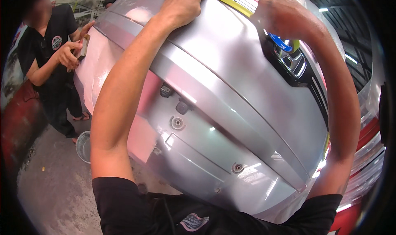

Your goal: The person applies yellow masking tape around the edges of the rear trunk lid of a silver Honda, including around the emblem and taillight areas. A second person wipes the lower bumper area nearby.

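Yellow tape [232, 4], 12 o'clock: likely light, pliable, tearable; best held by its roll [282, 42]. Right hand [282, 17] curls around roll; left hand [180, 7] touches tape, closure indeterminable.

Head view: your left hand [181, 7] touches yellow tape [230, 3] on the silver panel [214, 41]; your right hand [282, 18] meets it farther along (blue-and-yellow roll [281, 43] just below, near the chrome emblem [298, 66]).

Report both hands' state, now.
Left hand: fingers bent at the yellow tape; whether they pinch it can't be told.
Right hand: curled, roll just below it; its grip is hidden.
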### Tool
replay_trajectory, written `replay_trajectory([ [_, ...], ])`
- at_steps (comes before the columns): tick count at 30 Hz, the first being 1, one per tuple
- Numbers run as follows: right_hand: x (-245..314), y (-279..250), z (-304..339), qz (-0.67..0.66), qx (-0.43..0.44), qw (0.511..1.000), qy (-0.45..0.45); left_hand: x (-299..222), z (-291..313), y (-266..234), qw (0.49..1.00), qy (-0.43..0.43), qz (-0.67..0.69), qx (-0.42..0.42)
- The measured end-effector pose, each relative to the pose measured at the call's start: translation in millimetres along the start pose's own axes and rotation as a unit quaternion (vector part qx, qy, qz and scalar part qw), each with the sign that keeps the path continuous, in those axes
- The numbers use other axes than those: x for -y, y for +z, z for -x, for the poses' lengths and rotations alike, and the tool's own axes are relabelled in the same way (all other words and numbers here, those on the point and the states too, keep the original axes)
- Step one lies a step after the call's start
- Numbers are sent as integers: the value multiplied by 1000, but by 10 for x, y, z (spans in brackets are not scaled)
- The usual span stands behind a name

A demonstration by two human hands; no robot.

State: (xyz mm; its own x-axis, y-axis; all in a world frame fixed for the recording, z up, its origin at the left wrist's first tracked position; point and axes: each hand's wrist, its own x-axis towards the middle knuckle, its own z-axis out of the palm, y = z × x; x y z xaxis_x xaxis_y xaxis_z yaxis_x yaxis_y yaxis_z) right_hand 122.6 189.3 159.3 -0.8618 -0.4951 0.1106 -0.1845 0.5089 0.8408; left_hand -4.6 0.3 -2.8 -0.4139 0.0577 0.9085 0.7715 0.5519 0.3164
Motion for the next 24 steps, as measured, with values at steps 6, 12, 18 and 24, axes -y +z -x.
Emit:
replay_trajectory([
  [6, 128, -79, -97, 26, 22, 999, 41, -29, 57, 7, 999, -11, 35, 11],
  [12, 91, -11, -195, 51, 33, 998, 18, -92, 83, 138, 1000, 6, 15, 19],
  [18, 116, 21, -225, 73, 34, 997, 12, -232, 113, 222, 1000, 6, -17, 3],
  [24, 162, -57, -146, 85, 29, 995, 35, -396, 151, 69, 998, 47, 4, -37],
])
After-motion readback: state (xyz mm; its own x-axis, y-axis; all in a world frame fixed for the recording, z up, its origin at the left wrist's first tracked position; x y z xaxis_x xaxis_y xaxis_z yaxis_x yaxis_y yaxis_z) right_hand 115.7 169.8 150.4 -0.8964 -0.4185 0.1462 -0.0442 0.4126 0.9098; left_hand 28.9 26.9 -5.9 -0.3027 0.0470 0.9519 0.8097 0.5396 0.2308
